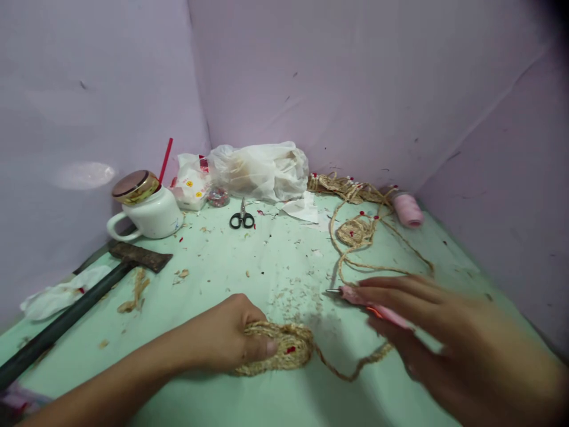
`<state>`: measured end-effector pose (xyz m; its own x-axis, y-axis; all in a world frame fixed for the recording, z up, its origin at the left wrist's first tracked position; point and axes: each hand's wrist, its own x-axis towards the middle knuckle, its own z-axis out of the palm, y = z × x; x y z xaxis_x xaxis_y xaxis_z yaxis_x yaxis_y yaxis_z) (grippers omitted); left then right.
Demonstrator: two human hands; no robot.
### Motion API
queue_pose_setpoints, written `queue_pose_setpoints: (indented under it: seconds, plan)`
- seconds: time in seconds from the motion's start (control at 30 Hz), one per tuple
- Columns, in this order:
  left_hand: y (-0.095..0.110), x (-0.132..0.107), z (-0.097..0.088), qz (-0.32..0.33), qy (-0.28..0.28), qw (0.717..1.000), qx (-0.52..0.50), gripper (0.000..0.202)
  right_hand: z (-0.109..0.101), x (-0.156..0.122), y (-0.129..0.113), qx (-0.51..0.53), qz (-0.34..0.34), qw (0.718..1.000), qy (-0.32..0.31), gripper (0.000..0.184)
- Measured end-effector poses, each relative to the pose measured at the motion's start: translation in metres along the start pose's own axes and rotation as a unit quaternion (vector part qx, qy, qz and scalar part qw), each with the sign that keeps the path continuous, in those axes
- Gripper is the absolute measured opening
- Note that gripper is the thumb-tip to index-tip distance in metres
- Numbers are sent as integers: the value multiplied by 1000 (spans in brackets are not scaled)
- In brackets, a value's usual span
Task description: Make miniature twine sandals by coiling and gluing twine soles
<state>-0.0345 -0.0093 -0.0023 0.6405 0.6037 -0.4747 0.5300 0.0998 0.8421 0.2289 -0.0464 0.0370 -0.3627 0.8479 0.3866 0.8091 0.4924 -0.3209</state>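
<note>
My left hand (pixel 244 335) pinches a flat oval coil of braided jute rope (pixel 296 356), thumb on top, near the table's front. A small red mark shows on the coil. From its right end a rope tail (pixel 349 375) curves across the table toward my right hand (pixel 438 332). That hand, blurred by motion, is closed around a slim pink tool (pixel 351 295) with a pointed metal tip and an orange streak on its side. The tip points left, above the tabletop. Beyond it, loose rope (pixel 340 255) loops around a small round coil (pixel 354 232) with red-headed pins.
On the left lie a hammer (pixel 140 255) and a white mug (pixel 153 213) with a lid. Small scissors (pixel 242 217), a white plastic bag (pixel 262 172) and a pink thread spool (pixel 408 209) are toward the back. Walls (pixel 333 77) enclose the table; fibre scraps dot it.
</note>
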Motion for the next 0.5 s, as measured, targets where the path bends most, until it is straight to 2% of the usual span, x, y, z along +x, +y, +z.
queue_pose_setpoints:
  seconds: [0.03,0.13,0.27,0.33,0.4,0.5]
  plan:
    - [-1,-1,0,5,-3,1000,-1,42,7,6,-15,14,-27,999,-27,23]
    - [-4,-4,0,6,-2,1000,2,36,32,13,-40,28,9,993,-114,23]
    - [-4,-7,1,-7,24,999,26,23,52,5,-38,31,131,968,-210,26]
    - [-2,-8,1,-20,52,998,40,15,55,1,-33,50,156,960,-228,27]
    - [0,-8,3,-28,81,995,46,12,56,-3,-31,78,144,960,-228,30]
    - [2,-8,6,-22,114,993,29,13,54,-11,-29,83,107,975,-174,33]
